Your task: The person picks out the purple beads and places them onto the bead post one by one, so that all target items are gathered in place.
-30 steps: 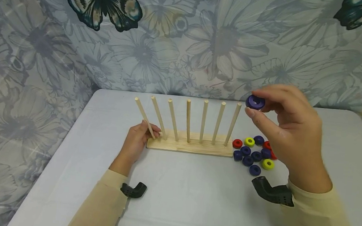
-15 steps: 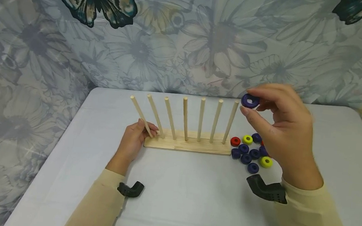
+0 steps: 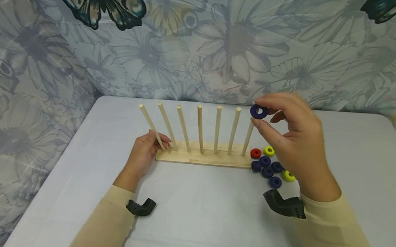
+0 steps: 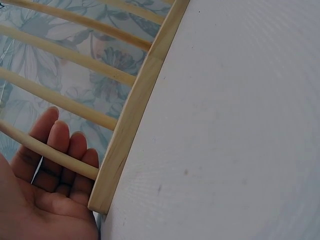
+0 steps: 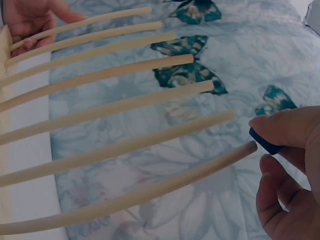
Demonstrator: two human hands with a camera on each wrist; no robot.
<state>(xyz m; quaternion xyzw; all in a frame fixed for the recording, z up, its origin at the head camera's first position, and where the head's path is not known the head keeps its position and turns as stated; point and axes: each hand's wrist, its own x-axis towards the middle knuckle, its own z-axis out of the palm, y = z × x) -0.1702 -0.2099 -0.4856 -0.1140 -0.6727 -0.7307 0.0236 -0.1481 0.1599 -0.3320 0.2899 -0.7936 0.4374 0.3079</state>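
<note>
My right hand [image 3: 289, 138] pinches a dark blue ring-shaped bead [image 3: 259, 112] between thumb and fingertips. In the head view the bead overlaps the top of the rightmost peg [image 3: 248, 138]; the right wrist view shows it just off that peg's tip, apart from it. A wooden rack [image 3: 203, 160] with several upright pegs stands on the table. My left hand [image 3: 145, 148] is at its left end, with fairly straight, relaxed fingers [image 4: 59, 137] lying behind the leftmost peg [image 4: 60, 157]. No beads sit on the pegs.
Right of the rack lie several loose beads: a red bead [image 3: 255, 153], yellow beads such as the far yellow bead [image 3: 269, 151], and blue beads such as the nearest blue bead [image 3: 275, 182]. My right forearm partly covers the pile. A patterned cloth [image 3: 190, 59] hangs behind the white table [image 3: 189, 218].
My right hand has moved left with the blue bead, from beside the rightmost peg to its top. The bead's hole now faces the camera more. My left hand has stayed at the rack.
</note>
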